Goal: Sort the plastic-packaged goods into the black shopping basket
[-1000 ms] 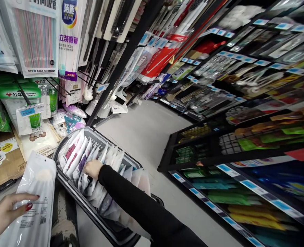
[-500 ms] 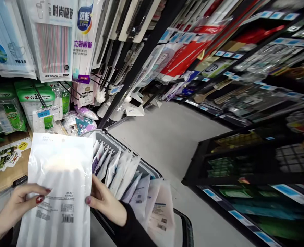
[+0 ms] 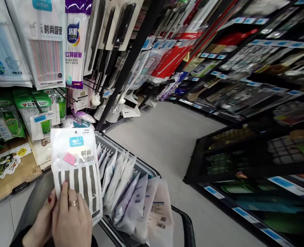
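Note:
A flat white plastic pack of a scrub towel [image 3: 76, 171] faces me, with grey stripes, a blue label and a small pink patch on its front. My left hand [image 3: 40, 218] is closed on its lower left side, partly hidden by the other hand. Across the lower front lies my right hand [image 3: 72, 214], a ring on one finger, its fingers bent against the pack and its thumb hidden. Just right of the pack, a grey basket [image 3: 148, 165] holds a row of several upright white packs [image 3: 138, 197].
Hanging drinking-straw packs [image 3: 47, 63] and green-topped packs [image 3: 33, 103] fill the left rack. A wooden board [image 3: 13, 171] leans below. A black rack post [image 3: 127, 68] rises behind the basket. Grey floor [image 3: 164, 127] runs between the shelves; dark shelving [image 3: 244, 164] stands right.
The scrub towel pack has turned from its printed back to its striped front. My right hand has moved from its right edge onto its lower front, beside my left hand.

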Demonstrator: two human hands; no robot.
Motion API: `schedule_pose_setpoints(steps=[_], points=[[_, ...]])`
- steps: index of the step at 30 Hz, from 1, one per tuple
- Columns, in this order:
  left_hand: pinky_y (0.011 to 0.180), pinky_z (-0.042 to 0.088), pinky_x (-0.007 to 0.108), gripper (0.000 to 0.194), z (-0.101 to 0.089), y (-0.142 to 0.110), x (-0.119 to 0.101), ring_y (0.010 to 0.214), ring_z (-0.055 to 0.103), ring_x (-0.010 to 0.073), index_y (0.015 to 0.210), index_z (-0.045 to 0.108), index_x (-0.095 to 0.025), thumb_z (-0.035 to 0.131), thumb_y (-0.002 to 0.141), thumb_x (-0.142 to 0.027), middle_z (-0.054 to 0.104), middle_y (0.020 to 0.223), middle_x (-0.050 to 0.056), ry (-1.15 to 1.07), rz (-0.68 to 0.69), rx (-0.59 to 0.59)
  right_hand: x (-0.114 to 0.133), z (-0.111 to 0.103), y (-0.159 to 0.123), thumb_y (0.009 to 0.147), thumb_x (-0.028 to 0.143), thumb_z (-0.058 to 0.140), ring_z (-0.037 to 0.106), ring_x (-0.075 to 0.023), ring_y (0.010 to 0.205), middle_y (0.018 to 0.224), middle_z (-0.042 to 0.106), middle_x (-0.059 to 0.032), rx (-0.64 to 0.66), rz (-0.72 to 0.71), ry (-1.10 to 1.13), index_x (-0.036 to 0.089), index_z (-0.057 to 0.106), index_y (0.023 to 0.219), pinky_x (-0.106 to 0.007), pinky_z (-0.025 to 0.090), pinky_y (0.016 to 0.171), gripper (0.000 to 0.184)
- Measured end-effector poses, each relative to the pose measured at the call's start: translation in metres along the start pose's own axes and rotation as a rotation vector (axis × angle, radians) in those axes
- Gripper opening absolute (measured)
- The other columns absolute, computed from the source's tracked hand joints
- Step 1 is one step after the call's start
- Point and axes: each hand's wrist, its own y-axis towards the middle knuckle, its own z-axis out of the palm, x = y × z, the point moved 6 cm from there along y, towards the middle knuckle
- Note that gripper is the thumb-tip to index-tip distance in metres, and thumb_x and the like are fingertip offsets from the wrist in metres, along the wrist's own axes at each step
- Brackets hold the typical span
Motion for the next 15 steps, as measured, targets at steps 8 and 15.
schedule_pose_setpoints(steps=[8,15], points=[[0.109,0.025,0.036,0.016,-0.040,-0.005,-0.002,0.123,0.042,0.0217,0.071,0.071,-0.022,0.056,0.068,-0.017,0.072,0.090,0.002,-0.132,-0.091,-0.432,0.019,0.021,-0.022,0.068,0.004,0.045,0.051,-0.0317,0.085,0.090,0.060,-0.0147,0.021,0.093,0.042,0.011,0.053,0.116,-0.049,0.042,0.076,0.049],[0.106,0.031,0.045,0.048,0.002,-0.021,-0.010,0.126,0.039,0.0256,0.107,0.063,-0.037,0.042,0.074,-0.065,0.065,0.113,0.001,0.198,0.149,0.222,-0.021,-0.011,-0.002,0.066,0.009,0.042,0.059,-0.0227,0.090,0.105,0.061,-0.0075,0.133,0.322,0.347,0.022,0.056,0.110,-0.030,0.050,0.071,0.047]])
